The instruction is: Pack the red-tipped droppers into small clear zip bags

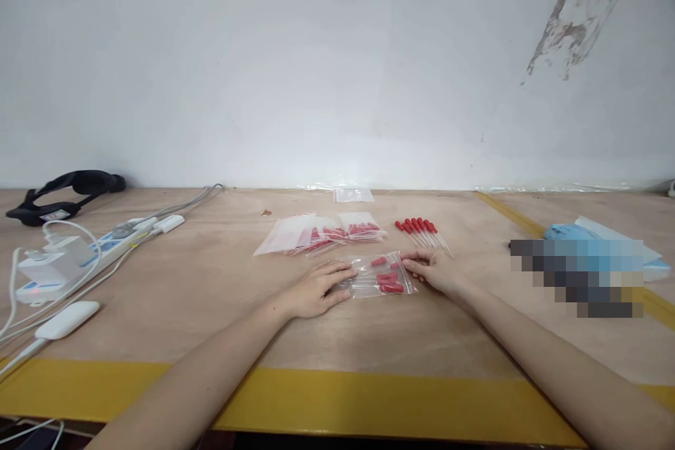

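Note:
A clear zip-lock bag (363,287) lies on the table between my hands, with several red-bulbed droppers (389,280) inside, their bulbs toward the right end. My left hand (316,288) grips the bag's left end, thumb below and fingers above. At the other end, by the zip edge, my right hand (429,271) pinches the bag between thumb and fingers. Just beyond my right hand, several loose droppers (416,225) lie side by side, red bulbs pointing away. Behind the bag is a spread of filled bags (330,233) with red bulbs showing through.
A small stack of flat clear bags (353,195) rests near the wall. On the left are a power strip (110,246) with cables, a white adapter (68,320) and a black headset strap (68,190). Blue packaging (574,232) lies right, beside a blurred patch. Yellow tape (337,401) runs along the front edge.

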{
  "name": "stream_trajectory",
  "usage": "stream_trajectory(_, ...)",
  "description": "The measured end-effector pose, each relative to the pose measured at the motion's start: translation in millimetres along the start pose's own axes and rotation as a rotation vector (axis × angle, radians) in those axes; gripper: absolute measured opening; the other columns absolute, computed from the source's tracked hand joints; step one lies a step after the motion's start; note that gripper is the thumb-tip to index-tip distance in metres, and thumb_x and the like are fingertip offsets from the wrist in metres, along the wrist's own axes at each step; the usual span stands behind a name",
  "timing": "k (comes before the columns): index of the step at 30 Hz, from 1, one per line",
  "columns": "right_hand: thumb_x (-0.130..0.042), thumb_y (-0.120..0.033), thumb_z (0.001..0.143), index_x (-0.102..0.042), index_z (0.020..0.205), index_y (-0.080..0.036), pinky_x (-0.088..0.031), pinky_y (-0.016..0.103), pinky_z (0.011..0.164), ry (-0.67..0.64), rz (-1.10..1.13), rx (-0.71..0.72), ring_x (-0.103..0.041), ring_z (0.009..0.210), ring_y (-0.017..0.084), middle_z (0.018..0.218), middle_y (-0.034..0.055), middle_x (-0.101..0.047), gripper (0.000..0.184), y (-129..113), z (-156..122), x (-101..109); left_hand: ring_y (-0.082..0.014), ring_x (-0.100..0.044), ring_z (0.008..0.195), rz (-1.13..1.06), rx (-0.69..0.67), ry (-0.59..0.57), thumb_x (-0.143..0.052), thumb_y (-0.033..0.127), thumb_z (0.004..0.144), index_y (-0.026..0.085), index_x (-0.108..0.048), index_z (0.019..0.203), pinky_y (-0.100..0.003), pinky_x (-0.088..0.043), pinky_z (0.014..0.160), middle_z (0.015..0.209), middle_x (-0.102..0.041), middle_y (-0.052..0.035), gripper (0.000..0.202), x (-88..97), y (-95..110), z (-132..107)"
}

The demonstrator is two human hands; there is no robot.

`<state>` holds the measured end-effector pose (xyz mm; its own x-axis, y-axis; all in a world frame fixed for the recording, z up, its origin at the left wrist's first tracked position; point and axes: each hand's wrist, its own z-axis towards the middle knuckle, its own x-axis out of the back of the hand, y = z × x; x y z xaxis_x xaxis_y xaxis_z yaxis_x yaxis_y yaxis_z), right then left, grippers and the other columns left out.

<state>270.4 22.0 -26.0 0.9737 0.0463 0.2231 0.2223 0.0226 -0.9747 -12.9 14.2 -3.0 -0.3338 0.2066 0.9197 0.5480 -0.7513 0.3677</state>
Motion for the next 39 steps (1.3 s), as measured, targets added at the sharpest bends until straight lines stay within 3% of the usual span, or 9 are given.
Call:
stream_trajectory(7, -0.071, -0.041, 0.051, -0.055, 0.068, -0.018, -0.045, 0.025, 0.052, 0.026, 0.004, 0.016, -0.058, 0.056, 0.013, 0.060, -0.0006, -0.063, 0.033, -0.4, 4.9, -12.8, -0.0215, -0.031, 0.126, -0.014, -0.015, 0.016, -0.040, 0.041, 0.088, 0.031, -0.032, 0.132, -0.039, -0.025, 0.103, 0.137, -0.034, -0.0020, 0.046, 0.5, 1.2, -0.2)
stream_trajectory(16, -0.071, -0.042, 0.055, -0.057, 0.075, -0.018, -0.049, 0.027, 0.058, -0.025, 0.079, 0.033, -0.061, 0.062, 0.014, 0.071, 0.0017, -0.066, 0.035, -3.9, 1.2, -15.0, -0.0223, -0.029, 0.126, -0.020, -0.012, 0.022, -0.040, 0.042, 0.088, 0.031, -0.035, 0.130, -0.040, -0.025, 0.104, 0.137, -0.034, -0.0013, 0.044, -1.1, 0.1, 0.5)
stream_trajectory(19, -0.066, -0.041, 0.061, -0.056, 0.083, -0.018, -0.041, 0.021, 0.041, -0.059, 0.062, 0.016, -0.052, 0.043, 0.009, 0.055, -0.0031, -0.059, 0.034, -3.2, 3.0, -14.0, -0.0218, -0.030, 0.126, -0.023, -0.023, 0.031, -0.040, 0.041, 0.088, 0.031, -0.036, 0.130, -0.039, -0.025, 0.104, 0.138, -0.033, -0.0011, 0.043, -2.4, -1.5, 0.9)
stream_trajectory(22, -0.058, -0.041, 0.069, -0.053, 0.086, -0.018, -0.026, 0.017, 0.030, 0.076, 0.012, -0.038, -0.036, 0.029, 0.006, 0.038, -0.0090, -0.044, 0.029, -4.5, 5.3, -11.1, -0.0213, -0.029, 0.127, -0.019, -0.028, 0.027, -0.040, 0.041, 0.088, 0.032, -0.038, 0.129, -0.038, -0.025, 0.104, 0.138, -0.032, -0.0005, 0.042, -2.7, -2.0, 0.8)
stream_trajectory(24, -0.055, -0.042, 0.072, -0.054, 0.087, -0.018, -0.025, 0.017, 0.029, 0.133, -0.039, -0.079, -0.035, 0.029, 0.006, 0.036, -0.0090, -0.042, 0.028, -7.3, 5.7, -10.0, -0.0211, -0.029, 0.126, -0.010, -0.028, 0.021, -0.039, 0.040, 0.088, 0.032, -0.039, 0.128, -0.038, -0.025, 0.104, 0.138, -0.032, -0.0004, 0.041, -2.6, -2.0, 0.9)
stream_trajectory(29, -0.064, -0.043, 0.064, -0.063, 0.079, -0.017, -0.043, 0.021, 0.045, -0.086, -0.074, -0.010, -0.056, 0.052, 0.011, 0.065, 0.0017, -0.065, 0.030, -15.1, 3.2, -15.4, -0.0203, -0.030, 0.126, 0.001, -0.058, 0.028, -0.039, 0.039, 0.089, 0.031, -0.040, 0.128, -0.037, -0.024, 0.105, 0.138, -0.033, -0.0004, 0.040, -2.7, -3.0, 1.4)
stream_trajectory(34, -0.067, -0.040, 0.062, -0.063, 0.071, -0.016, -0.049, 0.027, 0.060, -0.147, 0.016, -0.062, -0.060, 0.064, 0.015, 0.071, 0.0027, -0.067, 0.026, -18.8, 0.8, -18.2, -0.0202, -0.025, 0.129, 0.005, -0.053, 0.041, -0.041, 0.040, 0.088, 0.029, -0.034, 0.131, -0.037, -0.023, 0.105, 0.139, -0.030, -0.0018, 0.045, -2.3, -3.0, -0.5)
stream_trajectory(37, -0.064, -0.033, 0.068, -0.063, 0.078, -0.016, -0.050, 0.027, 0.062, -0.241, 0.212, -0.129, -0.062, 0.067, 0.015, 0.075, 0.0042, -0.068, 0.020, -22.3, -1.4, -9.7, -0.0220, -0.024, 0.129, 0.001, -0.054, 0.139, -0.046, 0.041, 0.085, 0.025, -0.033, 0.132, -0.037, -0.025, 0.104, 0.137, -0.032, -0.0046, 0.051, -3.5, -1.3, -0.8)
stream_trajectory(39, -0.062, -0.027, 0.070, -0.063, 0.079, -0.015, -0.052, 0.027, 0.062, -0.231, 0.350, -0.173, -0.063, 0.067, 0.016, 0.075, 0.0056, -0.068, 0.015, -24.7, -2.3, 2.5, -0.0228, -0.031, 0.125, 0.024, -0.065, 0.248, -0.048, 0.040, 0.084, 0.023, -0.040, 0.127, -0.037, -0.028, 0.102, 0.131, -0.040, -0.0062, 0.048, -3.7, -1.0, 0.3)
